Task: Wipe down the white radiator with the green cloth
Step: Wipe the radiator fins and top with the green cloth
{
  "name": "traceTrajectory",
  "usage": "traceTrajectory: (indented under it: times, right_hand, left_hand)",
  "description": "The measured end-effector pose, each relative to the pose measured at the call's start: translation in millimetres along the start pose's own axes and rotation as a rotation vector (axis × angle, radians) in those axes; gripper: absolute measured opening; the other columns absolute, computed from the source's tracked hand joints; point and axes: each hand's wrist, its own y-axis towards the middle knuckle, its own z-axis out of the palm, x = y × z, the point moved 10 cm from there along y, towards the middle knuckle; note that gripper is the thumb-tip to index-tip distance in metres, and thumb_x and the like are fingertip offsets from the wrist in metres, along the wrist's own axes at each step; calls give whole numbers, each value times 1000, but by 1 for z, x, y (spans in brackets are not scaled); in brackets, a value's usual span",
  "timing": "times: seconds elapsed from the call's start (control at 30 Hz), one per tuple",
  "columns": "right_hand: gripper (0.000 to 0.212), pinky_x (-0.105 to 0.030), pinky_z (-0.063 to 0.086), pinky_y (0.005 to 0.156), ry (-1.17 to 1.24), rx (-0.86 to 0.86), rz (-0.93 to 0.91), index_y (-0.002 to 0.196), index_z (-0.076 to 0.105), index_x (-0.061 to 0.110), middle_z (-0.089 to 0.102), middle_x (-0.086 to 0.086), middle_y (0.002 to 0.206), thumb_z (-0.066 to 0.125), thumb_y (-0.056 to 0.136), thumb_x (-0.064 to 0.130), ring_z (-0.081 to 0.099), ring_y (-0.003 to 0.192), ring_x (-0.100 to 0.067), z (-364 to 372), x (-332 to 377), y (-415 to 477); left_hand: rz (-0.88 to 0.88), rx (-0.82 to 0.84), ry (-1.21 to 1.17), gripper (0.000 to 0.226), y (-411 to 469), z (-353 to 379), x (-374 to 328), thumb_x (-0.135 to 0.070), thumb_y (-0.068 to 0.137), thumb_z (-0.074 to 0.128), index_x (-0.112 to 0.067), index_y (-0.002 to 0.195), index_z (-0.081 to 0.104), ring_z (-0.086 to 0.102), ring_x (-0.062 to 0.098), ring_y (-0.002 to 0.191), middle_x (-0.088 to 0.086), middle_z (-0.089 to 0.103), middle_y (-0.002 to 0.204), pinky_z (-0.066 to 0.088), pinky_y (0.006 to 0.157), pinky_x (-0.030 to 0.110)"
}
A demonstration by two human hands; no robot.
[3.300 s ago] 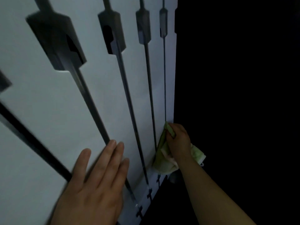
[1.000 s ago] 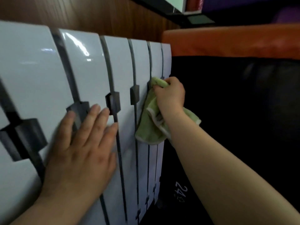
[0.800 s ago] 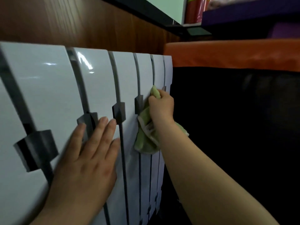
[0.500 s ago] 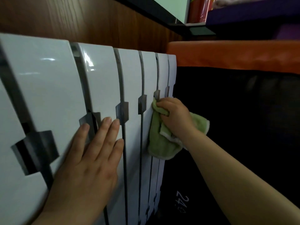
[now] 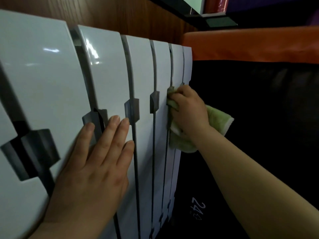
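The white radiator [image 5: 110,69] fills the left half of the view, with several glossy vertical sections and dark slots between them. My right hand [image 5: 189,111] grips the green cloth [image 5: 217,119] and presses it against the gap between the two rightmost sections, about halfway up. Part of the cloth hangs below my wrist and part sticks out to the right. My left hand [image 5: 96,161] lies flat, fingers spread, on the middle sections.
A dark wood panel [image 5: 107,12] runs behind the radiator. Close to the right stands a black surface [image 5: 259,118] with an orange top edge [image 5: 250,44] and white "24" lettering [image 5: 197,211] low down. A shelf with red and purple items sits at top right.
My right hand has moved with the cloth from the radiator's bottom up to its upper part, then a little down and up again along the rightmost sections. My left hand stays flat on the radiator.
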Motion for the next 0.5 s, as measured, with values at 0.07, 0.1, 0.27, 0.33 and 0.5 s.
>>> traceTrajectory:
  times: [0.07, 0.1, 0.27, 0.33, 0.5]
  right_hand:
    - [30, -23, 41, 87, 258, 124, 278, 115, 62, 4, 56, -9, 110, 55, 85, 3, 52, 99, -25, 13, -19, -10]
    - [29, -17, 38, 83, 394, 133, 411, 114, 62, 6, 57, -4, 103, 53, 86, 4, 52, 96, -20, 17, -27, -15]
    - [20, -27, 42, 66, 834, 36, 697, 69, 58, 13, 50, -2, 64, 53, 87, 6, 49, 69, -16, 27, -41, -34]
    - [15, -21, 41, 69, 809, -33, 669, 96, 65, 5, 56, -4, 82, 52, 88, 3, 51, 81, -15, 31, -38, -50]
    - [33, 0, 28, 76, 614, -16, 661, 117, 58, 1, 54, -6, 106, 52, 85, -6, 46, 94, -11, 70, -37, -118]
  left_hand:
    - [-6, -10, -7, 46, -1, 1, 1, -23, 81, 33, -1, 120, 45, 18, 35, 137, 21, 29, 144, -2, 114, 49]
    - [-8, -21, -10, 46, -2, 1, 0, -23, 82, 33, -1, 120, 45, 17, 34, 136, 21, 29, 144, -1, 114, 49]
    - [-4, -26, -17, 45, -1, -3, -2, -24, 81, 35, -2, 117, 51, 20, 32, 138, 22, 35, 142, 2, 113, 49]
    - [-4, -19, -31, 46, 0, -3, -1, -24, 81, 35, 0, 114, 56, 28, 36, 133, 24, 38, 141, 3, 113, 49]
    - [0, -49, -39, 45, -1, 1, 1, -23, 84, 31, 0, 119, 47, 22, 37, 135, 24, 29, 143, 2, 112, 52]
